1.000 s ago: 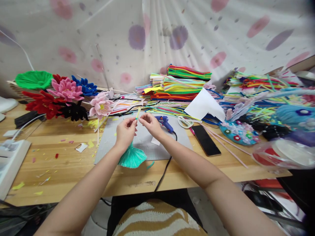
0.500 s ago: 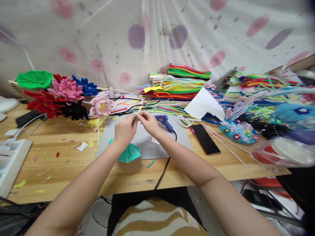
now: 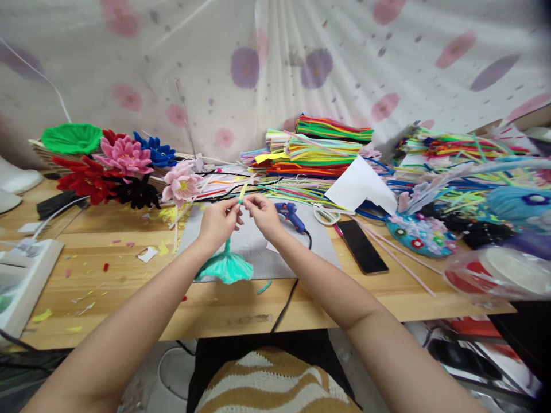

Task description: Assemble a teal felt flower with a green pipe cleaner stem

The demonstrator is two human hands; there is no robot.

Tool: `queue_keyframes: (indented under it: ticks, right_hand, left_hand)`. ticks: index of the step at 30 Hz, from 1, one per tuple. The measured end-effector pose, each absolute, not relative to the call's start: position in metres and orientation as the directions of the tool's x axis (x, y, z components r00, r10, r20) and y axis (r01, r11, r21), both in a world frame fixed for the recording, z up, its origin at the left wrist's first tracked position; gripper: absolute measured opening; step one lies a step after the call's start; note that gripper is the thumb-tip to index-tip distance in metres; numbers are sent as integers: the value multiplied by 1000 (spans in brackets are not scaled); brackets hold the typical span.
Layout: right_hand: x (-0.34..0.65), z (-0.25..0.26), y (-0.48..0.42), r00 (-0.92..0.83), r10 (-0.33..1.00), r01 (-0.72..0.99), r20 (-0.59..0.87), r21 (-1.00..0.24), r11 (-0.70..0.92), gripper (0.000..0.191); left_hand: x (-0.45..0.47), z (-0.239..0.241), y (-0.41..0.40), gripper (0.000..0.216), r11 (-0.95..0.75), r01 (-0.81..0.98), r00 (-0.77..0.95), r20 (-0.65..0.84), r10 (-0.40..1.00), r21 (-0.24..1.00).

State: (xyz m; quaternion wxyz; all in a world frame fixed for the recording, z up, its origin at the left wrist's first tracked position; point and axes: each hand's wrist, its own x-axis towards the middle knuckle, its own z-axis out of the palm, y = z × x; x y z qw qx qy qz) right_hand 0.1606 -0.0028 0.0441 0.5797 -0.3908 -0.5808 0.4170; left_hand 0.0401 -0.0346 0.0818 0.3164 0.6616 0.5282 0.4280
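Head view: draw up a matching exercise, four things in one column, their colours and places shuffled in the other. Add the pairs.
Things
1. Glue gun
2. Phone
3. Pleated piece
4. Power strip

Colours and places
A. Black, to the right of the grey mat
B. White, at the picture's left edge
C. Blue, just beside the right hand
D. Turquoise, below the left hand

Pairs: 1-C, 2-A, 3-D, 4-B
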Motion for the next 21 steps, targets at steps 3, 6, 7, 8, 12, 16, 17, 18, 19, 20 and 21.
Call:
queue_keyframes:
  ticks: [3, 6, 7, 8, 12, 16, 17, 18, 19, 20, 21]
  right_hand:
    - [161, 43, -6, -78, 960, -157, 268, -954, 254, 19]
    - [162, 41, -9, -122, 970, -267, 212, -948, 174, 19]
    - [162, 40, -10, -131, 972, -293, 197, -944, 152, 20]
    - [162, 39, -11, -139, 973, -311, 186, -941, 135, 20]
    - [161, 37, -11, -149, 974, -320, 172, -940, 117, 21]
    - [162, 38, -13, -166, 972, -253, 165, -960, 120, 22]
    - [162, 37, -13, -173, 971, -227, 162, -966, 121, 23]
    - [163, 37, -14, -176, 972, -199, 158, -972, 122, 23]
    - [164, 36, -14, -173, 973, -169, 152, -978, 123, 22]
    - [165, 35, -15, -162, 976, -136, 144, -983, 122, 21]
    - [167, 33, -16, -143, 981, -101, 134, -988, 120, 20]
  left_hand:
    - [41, 80, -36, 22, -182, 253, 61, 172, 983, 950]
    - [42, 76, -38, 22, -114, 98, 37, 111, 993, 989]
    - [42, 74, -38, 23, -92, 47, 24, 91, 996, 995]
    - [42, 72, -39, 24, -72, 1, 13, 72, 997, 997]
    - [43, 64, -40, 29, -29, -130, -18, 27, 999, 991]
    - [47, 58, -43, 34, -34, -200, -47, 25, 999, 979]
    - [48, 56, -45, 35, -31, -205, -60, 19, 998, 978]
    - [49, 56, -46, 36, -27, -205, -80, 11, 997, 978]
    - [49, 55, -48, 36, -22, -205, -107, 0, 994, 979]
    - [49, 54, -49, 37, -17, -205, -140, -13, 990, 979]
    - [49, 54, -50, 37, -13, -206, -176, -24, 984, 978]
